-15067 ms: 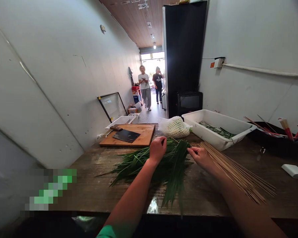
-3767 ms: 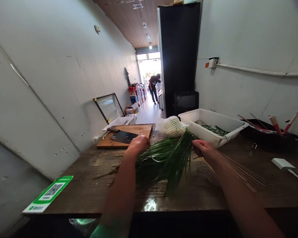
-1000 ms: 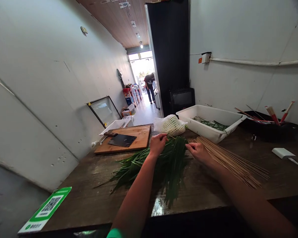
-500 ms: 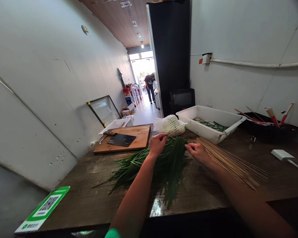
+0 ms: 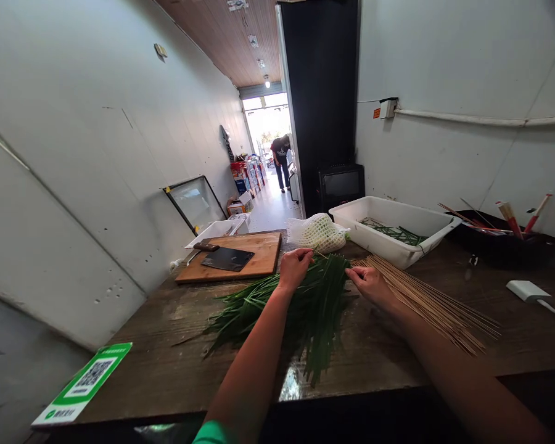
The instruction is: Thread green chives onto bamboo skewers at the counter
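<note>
A row of long green garlic chives [image 5: 326,308] hangs over the front of a larger chive pile [image 5: 245,302] on the dark wooden table. My left hand [image 5: 296,268] is closed in a pinch above them, on a thin bamboo skewer [image 5: 320,254] that runs along the top of the row. At the row's right edge, my right hand [image 5: 367,283] pinches the chive ends between thumb and fingers. Its fingertips partly hide what they grip. Under and beside my right forearm lies a spread bundle of bamboo skewers [image 5: 425,302].
Behind the chives are a cutting board [image 5: 268,253] with a cleaver [image 5: 229,259], a net-wrapped vegetable [image 5: 317,233] and a white tub [image 5: 398,246] holding threaded chives. A black tray [image 5: 546,243], a white adapter [image 5: 530,291] and a QR-code card [image 5: 86,385] flank them. A person [image 5: 281,160] bends far off.
Both hands keep nearly the same pinch at the top of the chives. The whole view has shifted very slightly.
</note>
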The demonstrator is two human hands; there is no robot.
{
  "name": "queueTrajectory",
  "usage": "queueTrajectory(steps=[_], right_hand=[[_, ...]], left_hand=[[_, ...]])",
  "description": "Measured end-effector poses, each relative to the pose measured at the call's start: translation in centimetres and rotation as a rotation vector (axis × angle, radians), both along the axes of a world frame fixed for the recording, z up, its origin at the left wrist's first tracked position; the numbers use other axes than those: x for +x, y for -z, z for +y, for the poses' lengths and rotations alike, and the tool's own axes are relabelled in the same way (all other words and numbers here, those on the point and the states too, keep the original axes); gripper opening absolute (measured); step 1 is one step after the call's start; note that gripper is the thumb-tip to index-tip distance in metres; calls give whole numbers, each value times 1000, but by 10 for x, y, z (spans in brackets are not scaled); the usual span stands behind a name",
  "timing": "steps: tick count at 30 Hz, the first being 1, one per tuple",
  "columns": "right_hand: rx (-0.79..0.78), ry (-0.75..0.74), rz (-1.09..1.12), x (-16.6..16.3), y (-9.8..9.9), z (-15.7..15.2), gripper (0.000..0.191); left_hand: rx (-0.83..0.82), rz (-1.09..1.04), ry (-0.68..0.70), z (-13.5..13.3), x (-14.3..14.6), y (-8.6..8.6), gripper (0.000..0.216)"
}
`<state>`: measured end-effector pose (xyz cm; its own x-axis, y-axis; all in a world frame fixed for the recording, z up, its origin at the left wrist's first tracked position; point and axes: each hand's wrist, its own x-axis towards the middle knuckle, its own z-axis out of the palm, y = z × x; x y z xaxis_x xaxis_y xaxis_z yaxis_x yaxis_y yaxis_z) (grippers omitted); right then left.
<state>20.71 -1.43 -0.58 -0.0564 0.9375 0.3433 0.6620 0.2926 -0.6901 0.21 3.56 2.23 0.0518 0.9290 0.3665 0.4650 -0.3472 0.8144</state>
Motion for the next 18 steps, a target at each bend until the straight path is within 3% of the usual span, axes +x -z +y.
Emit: queueTrajectory(steps=[18], right_hand=[[-26, -5, 32, 0, -3, -2, 48]], left_hand=[[24, -44, -34, 3, 3, 3, 21]])
